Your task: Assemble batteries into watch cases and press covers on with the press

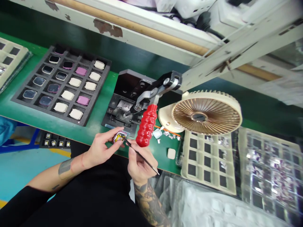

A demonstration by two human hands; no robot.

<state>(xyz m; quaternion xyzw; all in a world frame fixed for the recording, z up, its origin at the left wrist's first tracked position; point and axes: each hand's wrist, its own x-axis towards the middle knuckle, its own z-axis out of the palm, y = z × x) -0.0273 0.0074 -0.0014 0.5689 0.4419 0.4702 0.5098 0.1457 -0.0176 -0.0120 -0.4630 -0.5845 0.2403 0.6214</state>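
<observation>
My left hand (103,147) pinches a small watch-like case (120,136) between thumb and fingers, near the front edge of the green table. Its open side faces up and shows yellow and dark parts. In my right hand (142,162) is a thin black tool (144,159), held like a pen, its tip at the case. Just behind my hands stands a black clamp fixture (125,94) with a red handle (147,126), which rises over the space beside my right hand. A cream square piece (171,153) lies to the right.
A grey foam tray (88,118) of watch cases sits at the left. Right of the clamp are a cream fan (205,113), paper scraps (167,133) and cream compartment trays (209,164). Below the table edge, a small black tray (56,142) shows at the left.
</observation>
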